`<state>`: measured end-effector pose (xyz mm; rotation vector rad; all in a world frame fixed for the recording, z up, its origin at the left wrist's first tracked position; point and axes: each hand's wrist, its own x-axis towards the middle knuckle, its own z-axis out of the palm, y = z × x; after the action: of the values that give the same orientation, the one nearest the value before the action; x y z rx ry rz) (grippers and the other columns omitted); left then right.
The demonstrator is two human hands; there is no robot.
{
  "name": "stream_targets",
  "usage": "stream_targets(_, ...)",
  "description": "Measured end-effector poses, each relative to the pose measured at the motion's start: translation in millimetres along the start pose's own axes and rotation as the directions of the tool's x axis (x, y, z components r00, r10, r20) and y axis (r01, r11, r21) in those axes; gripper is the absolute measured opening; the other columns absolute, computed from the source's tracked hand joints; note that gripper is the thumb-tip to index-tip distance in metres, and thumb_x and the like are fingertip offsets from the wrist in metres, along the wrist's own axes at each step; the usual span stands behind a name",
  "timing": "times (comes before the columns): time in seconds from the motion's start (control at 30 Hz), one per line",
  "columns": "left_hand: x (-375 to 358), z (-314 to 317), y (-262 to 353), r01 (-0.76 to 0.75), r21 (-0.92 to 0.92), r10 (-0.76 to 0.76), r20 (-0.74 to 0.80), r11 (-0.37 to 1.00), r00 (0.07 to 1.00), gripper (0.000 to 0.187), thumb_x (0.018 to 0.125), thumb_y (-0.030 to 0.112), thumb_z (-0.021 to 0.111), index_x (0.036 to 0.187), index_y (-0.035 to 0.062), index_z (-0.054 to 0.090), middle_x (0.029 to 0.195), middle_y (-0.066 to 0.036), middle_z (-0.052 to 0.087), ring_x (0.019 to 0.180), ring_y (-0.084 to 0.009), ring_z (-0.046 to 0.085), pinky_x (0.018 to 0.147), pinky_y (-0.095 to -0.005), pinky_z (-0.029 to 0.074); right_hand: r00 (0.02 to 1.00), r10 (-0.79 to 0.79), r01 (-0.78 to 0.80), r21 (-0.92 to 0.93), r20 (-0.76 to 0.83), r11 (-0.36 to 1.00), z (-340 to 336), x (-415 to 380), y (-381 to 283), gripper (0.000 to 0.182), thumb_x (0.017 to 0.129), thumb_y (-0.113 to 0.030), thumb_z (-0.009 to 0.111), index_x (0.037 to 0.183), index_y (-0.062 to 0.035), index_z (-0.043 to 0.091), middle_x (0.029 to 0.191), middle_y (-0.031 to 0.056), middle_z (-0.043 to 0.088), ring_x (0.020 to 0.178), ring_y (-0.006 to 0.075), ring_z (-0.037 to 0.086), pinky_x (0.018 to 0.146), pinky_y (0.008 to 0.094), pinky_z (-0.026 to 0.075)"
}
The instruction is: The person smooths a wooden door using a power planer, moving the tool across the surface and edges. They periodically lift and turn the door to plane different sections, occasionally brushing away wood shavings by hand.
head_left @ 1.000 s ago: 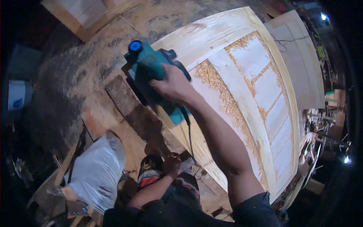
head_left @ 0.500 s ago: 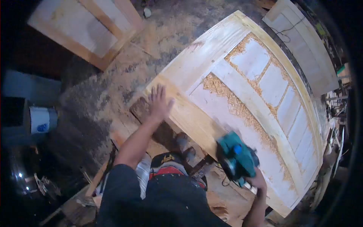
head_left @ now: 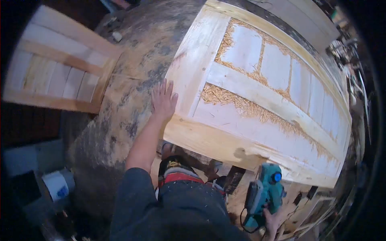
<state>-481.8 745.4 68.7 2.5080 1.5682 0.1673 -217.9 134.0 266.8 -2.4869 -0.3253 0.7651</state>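
A pale wooden panel door lies flat in front of me, with curled wood shavings along its recessed panels. My left hand, fingers extended, lies at its near left corner. Low on the right, my right hand is wrapped round the handle of a teal electric planer with a blue knob. The planer's front overlaps the door's near edge, while most of its body is on my side of that edge. A dark cord loops beside the tool.
Another panelled door leans at the left, and a further pale panel lies beyond the far edge. A white bucket stands at lower left. Wood offcuts lie at lower right. Sawdust covers the floor.
The planer has moved back from over the door to its near edge, its body turned more upright in view. My left hand stays at the corner. The view has shifted.
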Motion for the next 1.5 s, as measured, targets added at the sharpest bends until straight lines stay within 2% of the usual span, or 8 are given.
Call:
stream_targets(0.23, 22.2, -32.2, 25.2, -0.383, -0.442, 0.528, 0.271, 0.811, 0.805, 0.037, 0.100, 0.032, 0.050, 0.127, 0.0101, 0.064, 0.110, -0.017, 0.071, 0.101, -0.0362, 0.067, 0.087, -0.0482, 0.051, 0.978, -0.081, 0.029, 0.261, 0.192, 0.965, 185.3, -21.1, -195.4, 0.044, 0.083, -0.011, 0.074, 0.124, 0.0007, 0.063, 0.114, 0.0130, 0.070, 0.104, 0.0219, 0.066, 0.092, 0.0368, 0.051)
stream_targets(0.27, -6.6, -46.3, 40.8, -0.517, -0.603, 0.584, -0.103, 0.607, 0.805, 0.036, 0.099, 0.035, 0.053, 0.117, 0.0077, 0.068, 0.084, -0.018, 0.069, 0.079, -0.0405, 0.067, 0.072, -0.0502, 0.052, 0.970, -0.178, 0.119, 0.315, 0.166, 0.942, 215.8, -20.5, -221.2, 0.045, 0.084, -0.014, 0.074, 0.124, 0.0014, 0.062, 0.113, 0.0155, 0.071, 0.104, 0.0240, 0.067, 0.092, 0.0372, 0.052)
stream_targets(0.4, -11.6, -111.4, 56.4, -0.445, -0.508, 0.627, 0.269, 0.738, 0.731, 0.051, 0.092, 0.055, 0.060, 0.105, 0.0065, 0.068, 0.088, -0.020, 0.069, 0.085, -0.0368, 0.069, 0.077, -0.0503, 0.054, 0.960, -0.222, 0.183, 0.222, 0.169, 0.958, 305.1, -16.7, -290.4, 0.044, 0.083, -0.017, 0.076, 0.119, 0.0031, 0.062, 0.098, 0.0208, 0.072, 0.091, 0.0329, 0.071, 0.083, 0.0411, 0.055)
stream_targets(0.67, 101.7, -70.2, 37.9, -0.732, -0.571, 0.910, 0.072, 0.373, 0.408, 0.034, 0.078, 0.041, 0.072, 0.078, 0.0110, 0.058, 0.059, -0.010, 0.060, 0.059, -0.0345, 0.064, 0.057, -0.0488, 0.051, 0.973, -0.227, 0.189, 0.384, 0.054, 0.904, 369.0, 7.4, -371.9, 0.035, 0.083, -0.016, 0.074, 0.111, 0.0009, 0.061, 0.091, 0.0238, 0.071, 0.087, 0.0415, 0.071, 0.076, 0.0450, 0.055)
stream_targets(0.7, 115.9, -79.4, 41.3, -0.693, -0.526, 0.870, 0.279, 0.493, 0.408, 0.036, 0.082, 0.045, 0.070, 0.090, 0.0105, 0.066, 0.075, -0.013, 0.068, 0.072, -0.0350, 0.068, 0.065, -0.0459, 0.054, 0.975, -0.216, 0.184, 0.362, 0.049, 0.914, 369.7, 18.2, -382.4, 0.035, 0.083, -0.017, 0.074, 0.112, 0.0005, 0.062, 0.092, 0.0230, 0.071, 0.088, 0.0403, 0.071, 0.077, 0.0446, 0.055)
stream_targets(0.87, 154.7, -32.4, -6.9, -0.082, -0.801, 0.108, -0.021, 0.593, 0.994, 0.041, 0.100, 0.033, 0.056, 0.125, 0.0014, 0.063, 0.116, -0.023, 0.065, 0.107, -0.0380, 0.062, 0.092, -0.0440, 0.049, 0.968, -0.249, 0.243, 0.351, -0.028, 0.904, 364.1, 105.6, -455.2, 0.035, 0.082, -0.020, 0.072, 0.110, 0.0006, 0.065, 0.093, 0.0212, 0.071, 0.086, 0.0374, 0.070, 0.078, 0.0430, 0.054)
stream_targets(1.0, 141.6, 36.2, -52.5, 0.350, -0.649, -0.110, 0.381, 0.675, 0.918, 0.051, 0.108, 0.040, 0.038, 0.131, -0.0009, 0.059, 0.130, -0.027, 0.059, 0.121, -0.0434, 0.055, 0.104, -0.0459, 0.041, 0.959, -0.267, 0.282, 0.357, -0.094, 0.890, 368.2, 190.7, -511.4, 0.032, 0.081, -0.021, 0.070, 0.103, 0.0024, 0.066, 0.090, 0.0214, 0.071, 0.084, 0.0359, 0.071, 0.077, 0.0436, 0.054)
stream_targets(1.5, 131.6, 21.9, -27.8, 0.461, -0.649, -0.220, 0.420, 0.605, 0.880, 0.053, 0.109, 0.036, 0.033, 0.137, -0.0032, 0.054, 0.136, -0.028, 0.057, 0.123, -0.0432, 0.056, 0.106, -0.0472, 0.042, 0.959, -0.279, 0.246, 0.620, -0.046, 0.745, 363.3, 400.1, -633.1, 0.058, 0.099, -0.055, 0.055, 0.096, 0.0022, 0.067, 0.078, 0.0095, 0.067, 0.058, 0.0176, 0.062, 0.059, 0.0346, 0.052)
